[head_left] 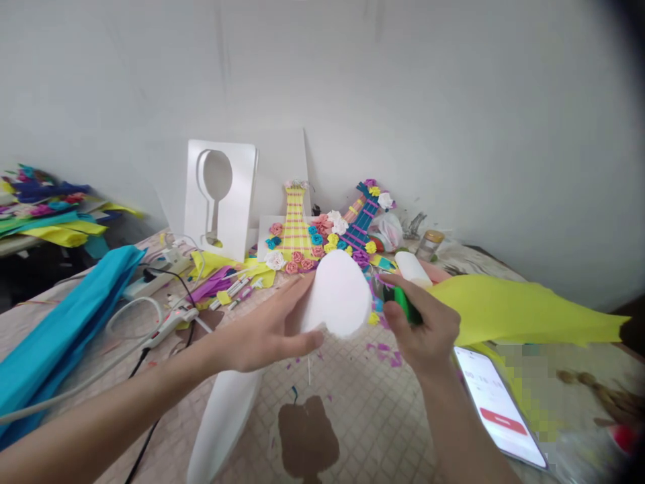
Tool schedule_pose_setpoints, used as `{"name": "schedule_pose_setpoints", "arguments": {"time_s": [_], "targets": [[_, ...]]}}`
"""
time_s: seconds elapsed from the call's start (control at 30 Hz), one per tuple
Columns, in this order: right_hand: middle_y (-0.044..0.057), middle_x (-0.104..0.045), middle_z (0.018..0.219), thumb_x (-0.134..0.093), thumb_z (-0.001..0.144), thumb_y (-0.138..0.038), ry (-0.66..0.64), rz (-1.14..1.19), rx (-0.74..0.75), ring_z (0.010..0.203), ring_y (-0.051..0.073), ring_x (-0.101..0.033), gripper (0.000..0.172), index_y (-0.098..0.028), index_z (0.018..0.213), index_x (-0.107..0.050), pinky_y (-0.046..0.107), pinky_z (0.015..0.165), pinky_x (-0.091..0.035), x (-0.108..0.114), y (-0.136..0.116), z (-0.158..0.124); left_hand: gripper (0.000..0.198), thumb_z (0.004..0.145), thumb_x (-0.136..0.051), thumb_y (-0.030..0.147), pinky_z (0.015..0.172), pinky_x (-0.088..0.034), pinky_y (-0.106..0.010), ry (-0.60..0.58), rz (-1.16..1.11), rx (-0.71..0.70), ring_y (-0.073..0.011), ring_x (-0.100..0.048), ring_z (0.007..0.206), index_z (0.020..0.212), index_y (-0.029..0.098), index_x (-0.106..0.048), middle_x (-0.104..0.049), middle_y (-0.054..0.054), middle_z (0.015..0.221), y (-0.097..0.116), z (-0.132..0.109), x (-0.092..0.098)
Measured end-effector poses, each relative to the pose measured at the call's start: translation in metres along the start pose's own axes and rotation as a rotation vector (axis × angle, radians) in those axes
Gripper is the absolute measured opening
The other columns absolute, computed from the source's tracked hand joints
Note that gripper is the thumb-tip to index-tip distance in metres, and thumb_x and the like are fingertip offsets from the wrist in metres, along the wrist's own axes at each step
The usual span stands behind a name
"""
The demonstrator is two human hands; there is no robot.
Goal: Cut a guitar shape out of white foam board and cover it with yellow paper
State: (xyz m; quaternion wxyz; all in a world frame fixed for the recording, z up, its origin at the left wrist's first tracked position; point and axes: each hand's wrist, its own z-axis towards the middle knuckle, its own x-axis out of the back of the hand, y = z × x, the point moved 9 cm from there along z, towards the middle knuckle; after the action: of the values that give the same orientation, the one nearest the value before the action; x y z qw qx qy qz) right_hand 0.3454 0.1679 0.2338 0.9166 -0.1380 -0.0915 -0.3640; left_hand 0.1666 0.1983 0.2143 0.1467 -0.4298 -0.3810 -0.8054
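Note:
Upright in front of me is a rounded white foam piece (338,292), its lower edge rough. My left hand (269,333) grips it from the left, with the thumb along the bottom edge. To the right of the foam, my right hand (420,323) is closed around a green-handled tool (407,306) that looks like a cutter knife. Its front end is blurred and close to the foam's right side. Below my left forearm lies a long, curved white foam piece (226,420).
A white foam board (244,195) with a spoon-shaped cutout leans at the back, beside decorated yellow (295,222) and blue (360,222) paper pieces with paper flowers. Cables and a power strip (174,319) lie left, near blue crepe paper (65,329). A phone (496,407) and yellow paper (519,306) lie right.

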Motion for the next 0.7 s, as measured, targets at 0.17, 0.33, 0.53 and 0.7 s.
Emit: {"name": "schedule_pose_setpoints", "arguments": {"time_s": [0.17,0.33,0.53,0.7], "targets": [[0.003,-0.070,0.073,-0.058,0.082,-0.037,-0.039,0.097,-0.305,0.061,0.016,-0.063,0.026,-0.016,0.091,-0.068,0.025,0.054,-0.048,-0.005,0.046,-0.018,0.063,0.076,-0.059,0.052,0.083,-0.050,-0.040,-0.029,-0.029,0.007,-0.0282,-0.057,0.106,0.129,0.020,-0.047,-0.060,-0.011,0.118,0.014,-0.005,0.001],[-0.003,-0.048,0.050,-0.051,0.085,-0.047,-0.082,0.437,-0.587,0.046,0.010,-0.042,0.038,-0.013,0.088,-0.067,0.022,0.043,-0.034,-0.017,0.063,-0.042,0.046,0.079,-0.055,0.053,0.062,-0.050,-0.028,-0.109,-0.142,0.103,-0.0213,-0.062,0.083,0.110,0.019,-0.058,-0.065,-0.004,0.090,-0.004,-0.007,-0.025],[-0.007,-0.037,0.050,-0.064,0.076,-0.046,-0.263,0.850,-0.796,0.041,0.007,-0.035,0.036,-0.013,0.089,-0.066,0.022,0.040,-0.026,-0.052,0.052,-0.067,0.059,0.077,-0.057,0.052,0.079,-0.050,-0.036,0.034,-0.061,0.088,-0.0245,-0.060,0.096,0.124,0.018,-0.048,-0.062,-0.010,0.112,-0.014,-0.015,-0.034],[-0.007,-0.042,0.045,-0.065,0.078,-0.034,-0.247,1.001,-0.839,0.039,0.006,-0.036,0.018,-0.017,0.084,-0.067,0.021,0.040,-0.027,-0.053,0.043,-0.064,0.056,0.076,-0.057,0.053,0.080,-0.050,-0.039,0.066,-0.024,0.090,-0.0258,-0.060,0.095,0.118,0.016,-0.051,-0.063,-0.012,0.110,-0.009,-0.012,-0.027]]}}
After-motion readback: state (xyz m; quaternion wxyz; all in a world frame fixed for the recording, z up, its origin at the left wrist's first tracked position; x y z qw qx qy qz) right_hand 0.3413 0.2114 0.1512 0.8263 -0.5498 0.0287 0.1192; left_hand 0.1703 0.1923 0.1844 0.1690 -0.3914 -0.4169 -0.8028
